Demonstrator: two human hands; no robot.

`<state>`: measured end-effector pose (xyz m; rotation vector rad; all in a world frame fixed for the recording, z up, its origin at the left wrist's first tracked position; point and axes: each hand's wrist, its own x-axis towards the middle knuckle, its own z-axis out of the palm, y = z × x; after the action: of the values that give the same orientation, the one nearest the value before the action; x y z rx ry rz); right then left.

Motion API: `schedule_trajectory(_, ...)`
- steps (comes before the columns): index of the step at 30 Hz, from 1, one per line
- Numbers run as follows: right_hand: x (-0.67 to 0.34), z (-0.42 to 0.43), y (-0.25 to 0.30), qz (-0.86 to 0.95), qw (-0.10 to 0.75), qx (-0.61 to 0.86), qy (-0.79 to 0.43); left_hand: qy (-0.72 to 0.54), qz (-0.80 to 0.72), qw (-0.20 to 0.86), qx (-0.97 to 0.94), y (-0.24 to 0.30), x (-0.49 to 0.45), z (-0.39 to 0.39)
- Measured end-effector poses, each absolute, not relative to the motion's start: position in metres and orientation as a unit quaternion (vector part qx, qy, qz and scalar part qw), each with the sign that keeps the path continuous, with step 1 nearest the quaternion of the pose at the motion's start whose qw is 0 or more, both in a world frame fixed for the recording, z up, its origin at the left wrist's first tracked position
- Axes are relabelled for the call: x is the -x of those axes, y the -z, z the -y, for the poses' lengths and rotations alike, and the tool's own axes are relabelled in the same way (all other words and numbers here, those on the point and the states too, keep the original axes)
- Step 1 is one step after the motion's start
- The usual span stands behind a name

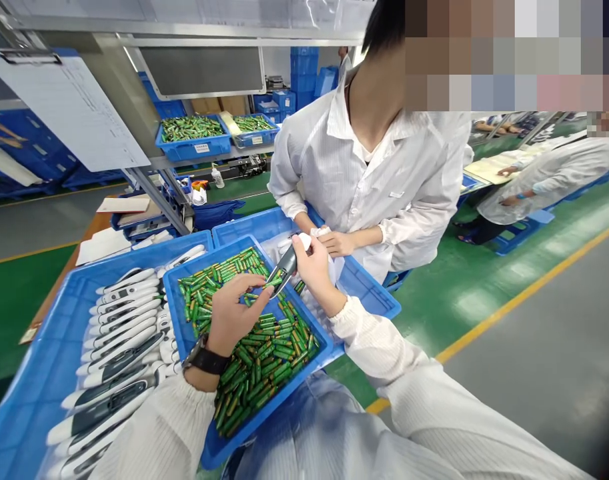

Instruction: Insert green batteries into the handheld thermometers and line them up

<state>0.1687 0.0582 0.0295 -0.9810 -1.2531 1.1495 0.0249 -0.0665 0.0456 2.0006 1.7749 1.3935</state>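
Observation:
My right hand [314, 263] grips a white and dark grey handheld device [285, 265], tilted with its lower end towards my left hand. Between the thumb and fingers of my left hand [240, 308] is a small green battery [270, 285], held right at the device's lower end. Whether it sits inside the device I cannot tell. Below both hands a blue tray [314, 363] holds many loose green batteries [264, 360] with copper-coloured ends. A black watch is on my left wrist.
At left, a large blue bin [39, 373] holds a row of similar devices [129, 320]. Across from me sits a person in a white coat [364, 180], hands over another blue bin [369, 293]. A clipboard [69, 107] hangs upper left; battery bins [197, 148] stand on a shelf behind.

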Motion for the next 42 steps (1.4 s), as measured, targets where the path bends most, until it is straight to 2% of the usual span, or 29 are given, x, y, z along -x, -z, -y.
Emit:
schedule_trajectory(14, -0.166, -0.054, -0.025, 0.547, 0.555, 0.425, -0.461, -0.422, -0.602, -0.006, -0.678, -0.045, -0.035, 0.071)
schedule_trajectory(20, -0.166, -0.051, -0.026, 0.546, 0.528, 0.416, -0.499, -0.41, -0.629, 0.001, -0.661, -0.044, -0.033, 0.068)
schedule_trajectory(27, -0.165, -0.053, -0.021, 0.525, 0.518, 0.42, -0.528, -0.445, -0.626, 0.052, -0.638, -0.037, -0.027, 0.067)
schedule_trajectory(34, -0.159, -0.05, -0.008, 0.506, 0.532, 0.449, -0.509, -0.521, -0.61, 0.231, -0.55, -0.021, -0.021, 0.056)
schedule_trajectory(42, -0.157, -0.039, -0.013, 0.48, 0.549, 0.421, -0.539, -0.549, -0.61, 0.259, -0.51, -0.025, -0.023, 0.052)
